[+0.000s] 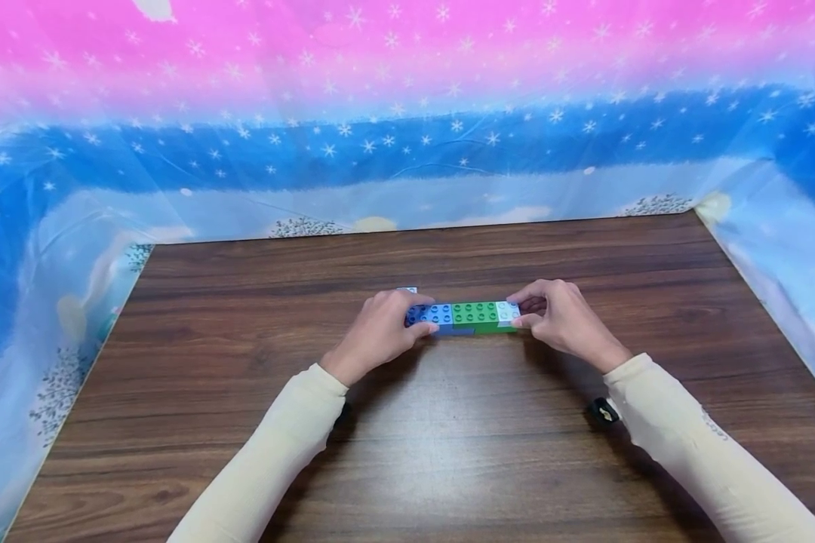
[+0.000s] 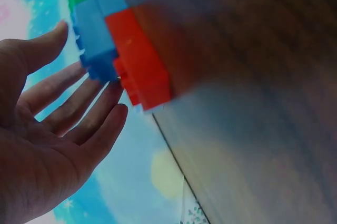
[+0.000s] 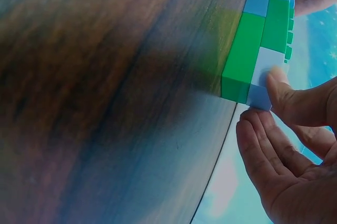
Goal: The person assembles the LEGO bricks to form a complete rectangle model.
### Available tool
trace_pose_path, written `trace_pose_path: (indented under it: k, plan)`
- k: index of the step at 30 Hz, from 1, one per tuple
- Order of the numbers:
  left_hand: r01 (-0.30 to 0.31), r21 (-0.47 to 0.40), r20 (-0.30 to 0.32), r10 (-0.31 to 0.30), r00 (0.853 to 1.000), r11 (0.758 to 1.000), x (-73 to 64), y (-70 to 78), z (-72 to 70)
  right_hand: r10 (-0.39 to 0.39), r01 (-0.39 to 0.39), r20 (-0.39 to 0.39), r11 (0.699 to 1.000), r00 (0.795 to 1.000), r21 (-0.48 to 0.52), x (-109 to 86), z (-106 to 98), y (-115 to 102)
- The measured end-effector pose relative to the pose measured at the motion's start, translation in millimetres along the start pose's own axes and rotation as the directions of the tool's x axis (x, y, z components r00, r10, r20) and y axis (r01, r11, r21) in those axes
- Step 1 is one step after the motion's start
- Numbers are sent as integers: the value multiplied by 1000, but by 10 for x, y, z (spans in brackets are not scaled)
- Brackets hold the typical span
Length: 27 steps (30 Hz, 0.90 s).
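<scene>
In the head view, a long two-layer row of toy building bricks runs across the table between both hands. Its top has a blue brick (image 1: 441,313), a green brick (image 1: 475,311) and a white brick (image 1: 507,310). Below show a lower green brick (image 3: 244,50) and a red brick (image 2: 139,58). My right hand (image 1: 562,320) pinches the white brick at the right end, thumb on its front side. My left hand (image 1: 379,328) spreads loosely around the blue end; in the left wrist view a gap shows between thumb and blue brick, with fingertips close behind the end.
A pale studded piece (image 1: 407,289) peeks out behind the left hand. Beneath everything lies a brown wood-grain table (image 1: 244,422). A pink and blue snowflake cloth (image 1: 380,136) hangs along its back and sides. A dark strap device (image 1: 606,411) shows at the right wrist.
</scene>
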<state>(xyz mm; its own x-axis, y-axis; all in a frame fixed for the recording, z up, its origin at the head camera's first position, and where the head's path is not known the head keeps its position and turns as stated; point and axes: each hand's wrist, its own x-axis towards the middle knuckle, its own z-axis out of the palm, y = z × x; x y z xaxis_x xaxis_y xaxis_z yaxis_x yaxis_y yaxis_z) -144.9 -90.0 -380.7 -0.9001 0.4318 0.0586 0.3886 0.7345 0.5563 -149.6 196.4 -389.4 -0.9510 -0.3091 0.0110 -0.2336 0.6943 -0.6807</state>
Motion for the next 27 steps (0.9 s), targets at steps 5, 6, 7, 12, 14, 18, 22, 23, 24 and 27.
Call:
trace_pose_path:
  k: [5, 6, 7, 12, 14, 18, 22, 23, 24, 27]
  plan:
    - [19, -56, -26, -21, 999, 998, -13, -56, -134, 15, -15, 4, 1000, 1000, 2, -6, 12, 1]
    - [29, -71, -28, -31, 999, 997, -14, -73, -162, 13, -13, 2, 1000, 1000, 2, -6, 11, 1]
    - [36, -76, -34, -39, 999, 996, -12, -89, -188, 10, -10, 0, 1000, 1000, 2, -6, 10, 1]
    - [74, -79, -38, -77, 996, 994, 25, -181, -277, -5, 5, -7, 1000, 1000, 1, -4, 5, 7]
    - [96, -72, -25, -98, 995, 993, 45, -220, -291, -4, 4, -8, 1000, 1000, 0, -3, 8, 8]
    - [155, -60, 26, -154, 988, 986, 79, -292, -281, 3, -3, -6, 1000, 1000, -3, -3, 19, 10]
    - [177, -68, 61, -173, 983, 982, 117, -340, -250, 13, -13, -7, 1000, 1000, -3, 2, 31, 15]
    - [175, -72, 65, -171, 983, 982, 129, -347, -244, 14, -14, -9, 1000, 1000, -4, 4, 32, 15]
    - [172, -77, 67, -168, 984, 982, 139, -351, -238, 15, -15, -11, 1000, 1000, -5, 6, 31, 17]
    - [168, -76, 66, -163, 984, 983, 162, -360, -226, 13, -13, -10, 1000, 1000, -8, 10, 29, 18]
